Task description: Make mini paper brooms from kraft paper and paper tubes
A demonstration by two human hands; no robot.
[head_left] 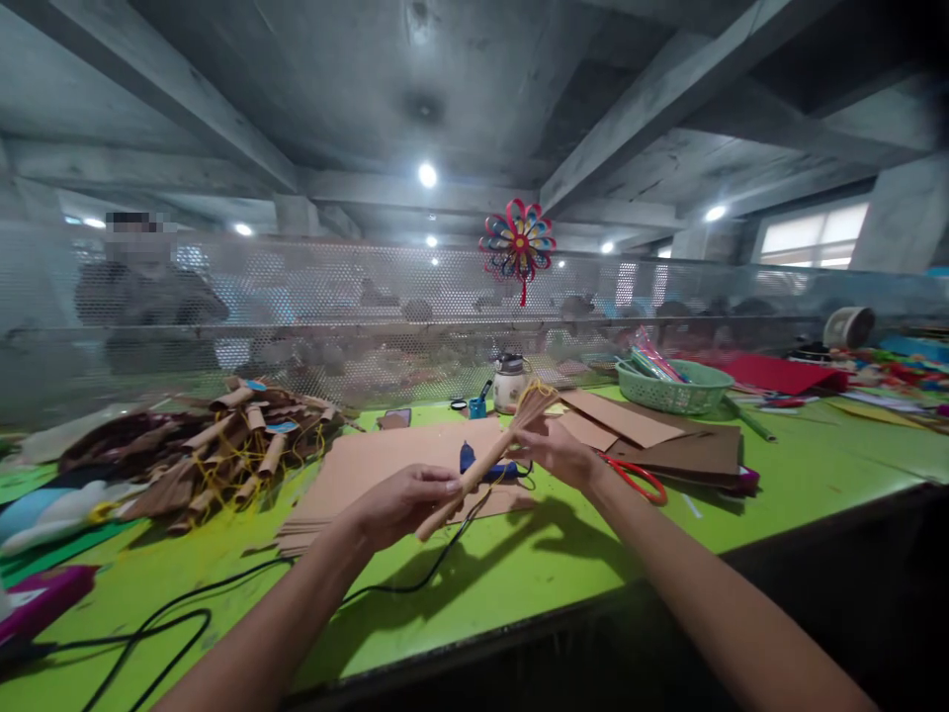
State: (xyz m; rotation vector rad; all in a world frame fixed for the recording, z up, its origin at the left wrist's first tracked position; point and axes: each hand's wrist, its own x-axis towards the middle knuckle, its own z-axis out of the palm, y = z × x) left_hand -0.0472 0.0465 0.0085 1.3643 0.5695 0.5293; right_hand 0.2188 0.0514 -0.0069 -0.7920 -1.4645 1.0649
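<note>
One roll (pixel 485 461), held above tabletop (pixel 585 583). Left hand (pixel 407 504): grip pinching its near end. Right hand (pixel 553 447): grip pinching by its flared end. Pile (pixel 248 440) left of roll, basket (pixel 678 398) right.

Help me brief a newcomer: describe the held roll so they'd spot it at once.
On the green table, find the tan sheets in the middle. Before them, the left hand and right hand hold a slanting brown roll, its far end fanned out. Unlike the pile at left, it is held in both hands.
</note>
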